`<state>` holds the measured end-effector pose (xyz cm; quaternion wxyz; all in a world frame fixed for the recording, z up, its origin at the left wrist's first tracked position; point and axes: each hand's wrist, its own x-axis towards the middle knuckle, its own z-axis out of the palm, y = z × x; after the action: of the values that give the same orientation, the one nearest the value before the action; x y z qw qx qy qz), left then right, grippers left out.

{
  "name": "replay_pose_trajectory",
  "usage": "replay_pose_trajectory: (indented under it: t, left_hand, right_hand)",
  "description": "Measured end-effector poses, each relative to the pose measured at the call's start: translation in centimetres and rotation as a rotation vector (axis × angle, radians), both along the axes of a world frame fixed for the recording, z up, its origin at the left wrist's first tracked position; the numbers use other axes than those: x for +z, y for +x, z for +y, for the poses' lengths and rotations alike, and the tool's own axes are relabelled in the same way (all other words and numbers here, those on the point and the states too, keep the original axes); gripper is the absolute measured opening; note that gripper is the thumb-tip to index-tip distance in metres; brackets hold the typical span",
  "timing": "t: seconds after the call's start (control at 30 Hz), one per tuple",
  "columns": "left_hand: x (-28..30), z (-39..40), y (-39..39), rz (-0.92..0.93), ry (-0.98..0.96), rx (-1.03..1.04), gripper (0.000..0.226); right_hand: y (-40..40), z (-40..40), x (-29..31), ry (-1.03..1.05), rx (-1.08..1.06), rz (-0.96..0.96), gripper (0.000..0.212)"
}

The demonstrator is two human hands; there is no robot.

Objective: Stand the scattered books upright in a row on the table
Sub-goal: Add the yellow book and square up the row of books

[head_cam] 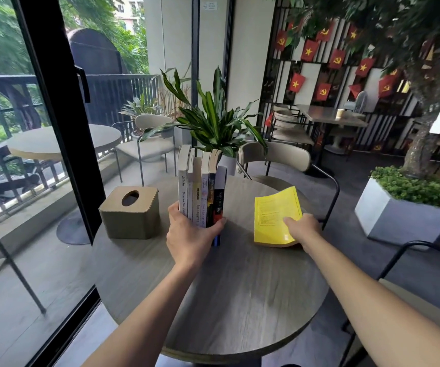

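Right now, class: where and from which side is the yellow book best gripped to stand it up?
Probably pinch the yellow book along its near right edge, where the right hand already rests, coming from the right. It lies flat with its cover curling upward, and the left hand is busy bracing the upright row of books.

We see a bright yellow book (277,215), a grey wood-grain table (240,300), an olive-tan tissue box (131,215), and red flags (309,51) bearing yellow stars.

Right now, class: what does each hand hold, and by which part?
Left hand clasps the row of upright books around their lower spines; right hand grips the yellow paperback book at its near edge.
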<state>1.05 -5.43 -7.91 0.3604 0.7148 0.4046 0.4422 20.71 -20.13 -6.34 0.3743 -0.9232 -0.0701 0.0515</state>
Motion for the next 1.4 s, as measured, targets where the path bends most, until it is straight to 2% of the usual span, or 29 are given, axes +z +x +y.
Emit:
replay_pose_trajectory:
  t: [0.07,0.13,0.23,0.4,0.53,0.63,0.77,0.9,0.93,1.07,1.23,1.3,1.4]
  left_hand:
    - [0.0,0.1,0.0,-0.005,0.007,-0.005,0.093]
    - [0.0,0.1,-0.1,-0.009,0.005,-0.015,0.094]
    - [0.0,0.4,-0.2,-0.013,-0.013,-0.024,0.097]
    - [-0.1,1.3,-0.7,-0.017,-0.01,-0.074,0.098]
    - [0.0,2.5,-1.4,0.035,0.031,-0.176,0.097]
    - [0.4,3.7,-2.0,0.129,0.065,-0.271,0.102]
    - [0.1,5.5,-2.4,0.242,0.06,-0.368,0.113]
    - [-0.2,6.4,-2.3,0.239,0.057,-0.398,0.113]
    - [-0.3,6.5,-2.2,0.228,0.056,-0.406,0.113]
    - [-0.6,7.0,-2.1,0.19,0.045,-0.429,0.117]
    - [-0.3,7.4,-2.1,0.231,0.084,-0.464,0.117]
    - [0.1,7.5,-2.0,0.352,0.216,-0.433,0.113]
    - [0.9,7.6,-2.3,0.674,0.64,-0.214,0.12]
  right_hand:
    - [-1.4,0.7,0.4,0.106,-0.066,-0.166,0.035]
    - [-3.5,1.5,1.3,0.33,-0.108,-0.272,0.032]
    - [-5.4,3.0,1.8,0.501,0.031,-0.355,0.025]
    - [-6.8,4.7,-0.3,0.398,0.302,-0.37,0.032]
    - [-8.4,5.5,-1.8,0.378,0.418,-0.341,0.038]
    - [-9.1,5.9,-1.7,0.374,0.52,-0.241,0.04]
    - [-9.0,6.4,-1.0,0.403,0.717,0.009,0.035]
    - [-8.2,6.2,-1.0,0.357,0.791,0.11,0.019]
    - [-8.0,6.2,-1.0,0.323,0.801,0.122,0.021]
    - [-7.7,6.1,-1.3,0.149,0.821,-0.019,0.054]
    - [-7.6,6.3,-1.1,0.114,0.779,-0.073,0.058]
    - [-7.5,6.4,-1.3,0.109,0.767,-0.077,0.058]
    - [-7.3,6.4,-1.4,0.117,0.774,-0.088,0.06]
